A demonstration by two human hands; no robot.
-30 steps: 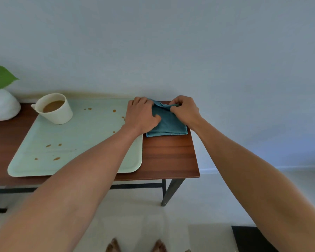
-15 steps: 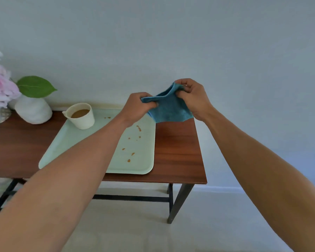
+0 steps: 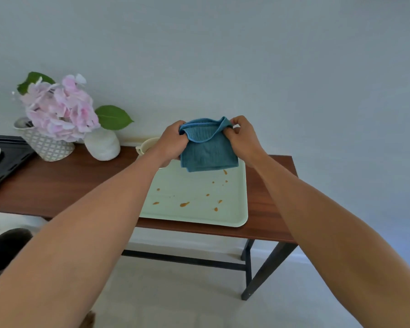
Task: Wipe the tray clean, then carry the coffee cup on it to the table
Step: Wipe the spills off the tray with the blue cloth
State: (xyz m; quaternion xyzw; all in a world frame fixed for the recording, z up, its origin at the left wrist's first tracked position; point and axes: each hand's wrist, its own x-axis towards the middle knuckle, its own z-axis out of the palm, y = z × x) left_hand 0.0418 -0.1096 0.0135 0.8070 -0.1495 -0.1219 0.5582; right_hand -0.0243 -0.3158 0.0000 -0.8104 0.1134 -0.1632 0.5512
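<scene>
A blue cloth (image 3: 208,150) hangs in the air above the far end of a pale green tray (image 3: 194,216). My left hand (image 3: 172,143) grips its left top corner and my right hand (image 3: 244,138) grips its right top corner. The tray lies on a wooden side table (image 3: 270,192) and carries several brown coffee drips (image 3: 184,204). Only a bit of the cream coffee cup (image 3: 146,146) shows at the tray's far left corner, behind my left wrist.
Left of the tray stand a white vase (image 3: 102,146) and a patterned pot (image 3: 46,145) with pink flowers (image 3: 59,110). A black tray (image 3: 3,157) sits at the far left. The wall rises right behind the table. A dark shoe (image 3: 5,247) lies on the floor.
Both hands lifted the cloth off the table's right end and brought it over the tray. The view swung left, so the flowers and pot came into sight.
</scene>
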